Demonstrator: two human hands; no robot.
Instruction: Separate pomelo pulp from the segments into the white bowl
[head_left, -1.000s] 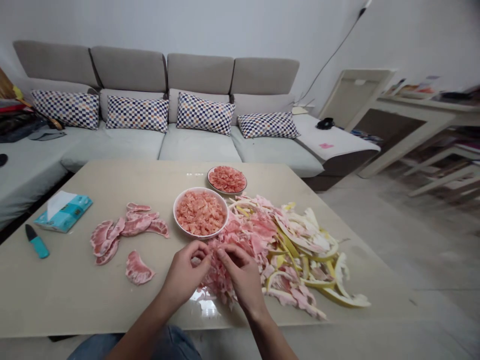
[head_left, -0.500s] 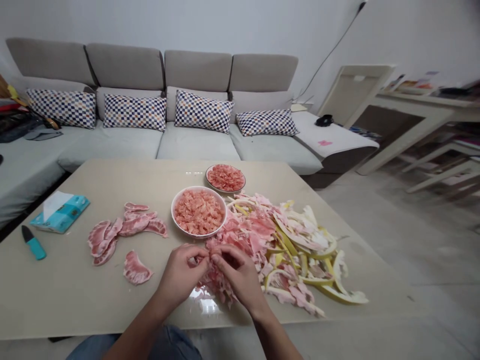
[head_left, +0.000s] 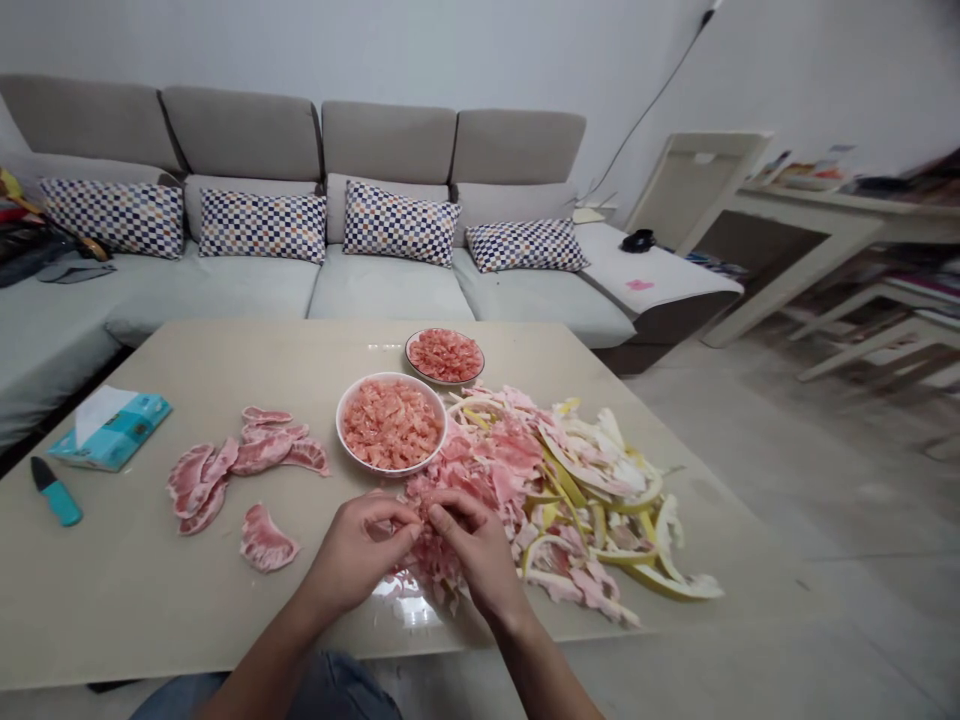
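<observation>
My left hand [head_left: 360,550] and my right hand [head_left: 476,550] meet fingertip to fingertip over the near side of the peelings. Both are closed in a pinch on a small pinkish piece of pomelo, mostly hidden by the fingers. Just beyond them is a white bowl [head_left: 340,440] heaped with pink pomelo flesh [head_left: 391,422]. Under and right of my hands spreads a pile of pink membranes [head_left: 487,460] with yellow-edged rind strips [head_left: 675,585]. Left of my hands lie a single pomelo segment [head_left: 267,540] and a cluster of several unpeeled segments [head_left: 262,450].
Behind the bowl stands a dark-rimmed plate [head_left: 445,357] of pomelo flesh. A blue tissue pack [head_left: 112,430] and a small teal-handled knife [head_left: 57,492] lie at the table's left. A grey sofa [head_left: 390,285] runs behind the glossy table [head_left: 225,360].
My hands stay pinched together, with the fingertips slightly farther apart. The whole view has shifted a little, so things sit slightly farther left. The bowl, segments and peelings have not moved on the table.
</observation>
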